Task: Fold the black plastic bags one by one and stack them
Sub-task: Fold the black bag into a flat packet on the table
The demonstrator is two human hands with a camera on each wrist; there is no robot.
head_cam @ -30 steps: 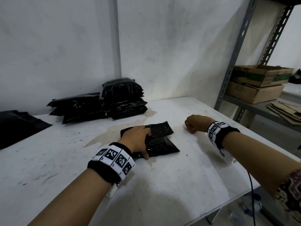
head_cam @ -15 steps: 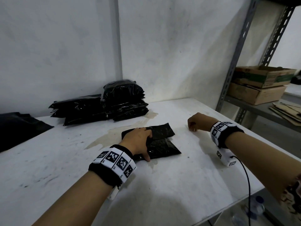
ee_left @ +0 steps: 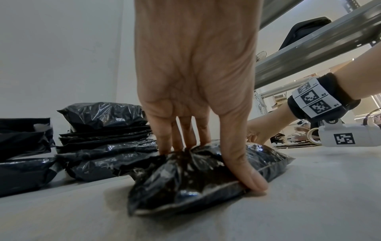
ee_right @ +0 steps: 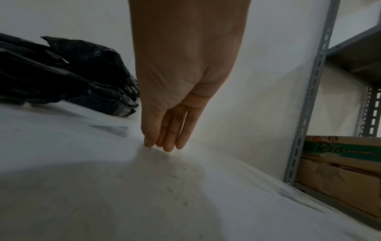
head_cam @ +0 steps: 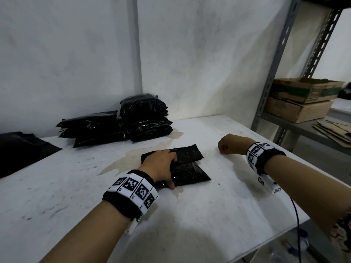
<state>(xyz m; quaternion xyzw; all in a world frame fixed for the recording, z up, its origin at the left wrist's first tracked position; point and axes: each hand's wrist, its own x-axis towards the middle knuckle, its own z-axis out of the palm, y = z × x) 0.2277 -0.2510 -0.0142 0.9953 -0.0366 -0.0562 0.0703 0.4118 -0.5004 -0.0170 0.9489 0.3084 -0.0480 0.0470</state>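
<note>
A folded black plastic bag [head_cam: 190, 168] [ee_left: 195, 176] lies at the middle of the white table [head_cam: 209, 215]. My left hand [head_cam: 171, 171] [ee_left: 216, 164] presses down on its left part: straight fingers [ee_left: 181, 143] push into the top and the thumb lies along the near edge. To the right of the bag and apart from it, my right hand [head_cam: 226, 147] [ee_right: 164, 143] holds nothing, its straight fingertips touching the table. Folded black bags form a stack [head_cam: 146, 118] [ee_left: 107, 138] [ee_right: 82, 78] by the back wall.
A lower pile of black bags [head_cam: 89, 128] lies left of the stack, and flat black bags [head_cam: 22, 149] lie at the table's left edge. A metal rack [head_cam: 273, 73] with cardboard boxes [head_cam: 300, 99] stands to the right. A brownish stain [head_cam: 129, 160] marks the table.
</note>
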